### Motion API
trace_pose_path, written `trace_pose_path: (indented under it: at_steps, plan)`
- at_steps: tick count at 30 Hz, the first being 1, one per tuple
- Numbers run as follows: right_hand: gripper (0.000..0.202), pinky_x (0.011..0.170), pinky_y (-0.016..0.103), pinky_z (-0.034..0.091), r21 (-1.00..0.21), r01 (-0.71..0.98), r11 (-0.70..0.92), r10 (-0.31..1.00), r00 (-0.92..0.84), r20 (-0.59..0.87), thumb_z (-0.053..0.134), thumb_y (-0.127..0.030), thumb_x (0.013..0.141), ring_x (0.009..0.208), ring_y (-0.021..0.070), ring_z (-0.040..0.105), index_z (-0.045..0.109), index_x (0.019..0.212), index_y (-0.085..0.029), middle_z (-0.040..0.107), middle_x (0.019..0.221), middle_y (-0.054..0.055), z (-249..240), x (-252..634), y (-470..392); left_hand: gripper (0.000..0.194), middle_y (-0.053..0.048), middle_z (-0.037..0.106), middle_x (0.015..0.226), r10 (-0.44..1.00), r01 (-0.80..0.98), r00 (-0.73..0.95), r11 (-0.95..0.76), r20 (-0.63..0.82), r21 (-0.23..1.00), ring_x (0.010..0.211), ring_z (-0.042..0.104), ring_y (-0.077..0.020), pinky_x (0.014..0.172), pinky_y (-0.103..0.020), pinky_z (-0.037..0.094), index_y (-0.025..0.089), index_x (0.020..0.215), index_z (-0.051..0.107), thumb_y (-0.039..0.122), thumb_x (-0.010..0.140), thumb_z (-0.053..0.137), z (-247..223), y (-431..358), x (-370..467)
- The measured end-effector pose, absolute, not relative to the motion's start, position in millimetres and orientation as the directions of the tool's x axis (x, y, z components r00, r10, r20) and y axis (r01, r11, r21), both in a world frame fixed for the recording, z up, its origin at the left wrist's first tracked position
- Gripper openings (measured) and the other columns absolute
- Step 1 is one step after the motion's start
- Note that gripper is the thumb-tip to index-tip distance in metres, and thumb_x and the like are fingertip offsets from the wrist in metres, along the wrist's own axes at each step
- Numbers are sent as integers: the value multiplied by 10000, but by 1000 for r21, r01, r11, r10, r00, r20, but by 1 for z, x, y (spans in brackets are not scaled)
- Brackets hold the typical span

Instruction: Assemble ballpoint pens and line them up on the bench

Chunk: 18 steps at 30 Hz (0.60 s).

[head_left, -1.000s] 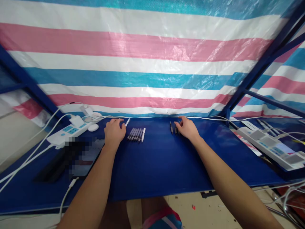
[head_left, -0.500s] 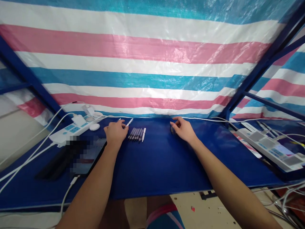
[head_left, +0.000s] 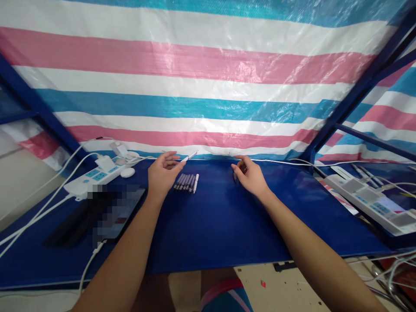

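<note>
My left hand [head_left: 163, 172] is raised a little over the table, with a slim white pen [head_left: 190, 156] pinched between thumb and fingers. The pen tilts up to the right. Just below and right of that hand, several grey, dark-tipped pens [head_left: 183, 182] lie side by side in a row, with a white pen [head_left: 196, 183] at the row's right end. My right hand [head_left: 249, 175] rests farther right with its fingers curled around a small dark object [head_left: 235, 176]. Most of that object is hidden by the hand, so its kind cannot be made out.
On the left are a white power strip [head_left: 94, 177] with chargers, a round white disc [head_left: 128, 172] and a dark tablet [head_left: 126, 212] with a cable. Another power strip [head_left: 370, 203] stands at the right. A striped tarp [head_left: 208, 86] hangs behind the blue table [head_left: 214, 229].
My left hand has lifted and shifted slightly right, bringing the white pen up and over toward the row. My right hand stays at the dark object, its fingers a little more curled.
</note>
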State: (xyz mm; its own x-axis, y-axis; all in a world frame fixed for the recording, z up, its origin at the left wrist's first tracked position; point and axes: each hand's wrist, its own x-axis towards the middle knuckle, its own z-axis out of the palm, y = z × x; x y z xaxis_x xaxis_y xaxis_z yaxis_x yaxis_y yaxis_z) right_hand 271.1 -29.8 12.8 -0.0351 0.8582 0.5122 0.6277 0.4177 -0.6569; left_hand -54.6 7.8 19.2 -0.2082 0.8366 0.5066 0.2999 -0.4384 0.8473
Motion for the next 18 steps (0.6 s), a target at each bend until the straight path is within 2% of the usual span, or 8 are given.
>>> trace_pose_path:
  at_steps: [5,8,11,14,18]
  plan:
    - [483,782,378,588,-683,600,416,868,-37,496,583,-515,1047,791,250,702,581,1423,-213,723,901,61,15,268,-33,701,-123,767,1232,828,120,-265,-480,494,869,997,777,-226,954,-394,622,205,1363,669,347,736,947,21,9,-55]
    - [481,752,372,588,-697,574,430,871,-59,488,581,-526,1049,778,249,704,580,1419,-220,715,901,61,13,265,-35,673,-115,780,1196,841,-25,-285,-486,460,874,1085,763,-251,1010,-424,609,199,1305,703,336,702,968,21,12,-55]
    - [485,724,366,581,-703,553,447,865,-66,498,583,-535,1048,770,247,702,578,1420,-225,706,906,59,12,263,-36,644,-109,791,1183,890,-211,-273,-426,366,880,1167,746,-278,1018,-449,612,221,1265,721,316,683,981,22,15,-56]
    - [490,711,360,577,-707,536,461,860,-73,506,584,-540,1049,762,242,699,578,1420,-222,699,901,56,13,262,-38,597,-120,777,1288,934,-323,-208,-347,291,881,1193,739,-283,970,-446,640,252,1265,737,296,718,971,24,13,-55]
    - [477,723,356,577,-691,540,480,849,-86,522,592,-541,1048,751,229,685,598,1398,-218,703,904,54,13,260,-39,578,-125,729,1425,976,-329,-28,-215,218,920,1006,776,-237,756,-352,664,294,1378,729,395,836,903,29,3,-47]
